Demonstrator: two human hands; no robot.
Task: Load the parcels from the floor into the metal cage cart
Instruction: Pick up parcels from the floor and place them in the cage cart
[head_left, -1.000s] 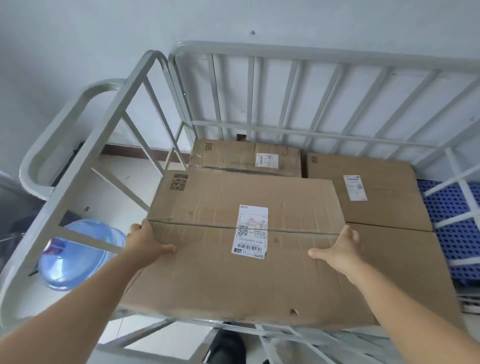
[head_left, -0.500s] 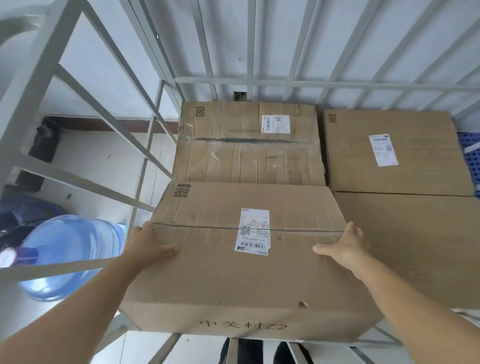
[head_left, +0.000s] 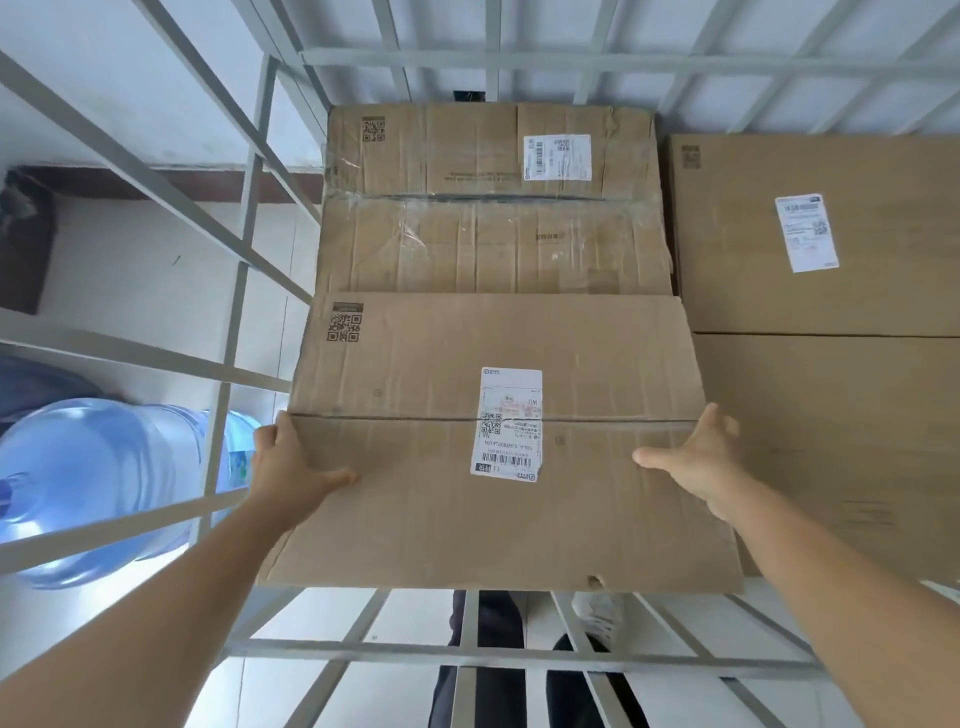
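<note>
Change since one second ago: the parcel (head_left: 498, 441) I carry has come down inside the metal cage cart (head_left: 519, 652). It was above the cart's near rail; now it sits low, its far edge close against the rear-left parcel (head_left: 493, 202), whose whole top has come into view. Judgement: the lowering step is nearly complete; release remains.

Hand state: my left hand (head_left: 291, 467) grasps the parcel's left edge, thumb on top, fingers wrapped over the side. My right hand (head_left: 698, 457) grasps the right edge the same way. Neither has let go.

Position: the held parcel occupies the cart's near-left area, beside the side bars. I cannot tell whether its underside rests on anything yet.

Count:
- Parcels in the cart: four. One held, one rear-left, one rear-right parcel (head_left: 831, 234), one near-right parcel (head_left: 852, 447).
- Shipping labels visible: three.
- Water bottle (head_left: 104, 488): one, outside the cart on the left.
</note>
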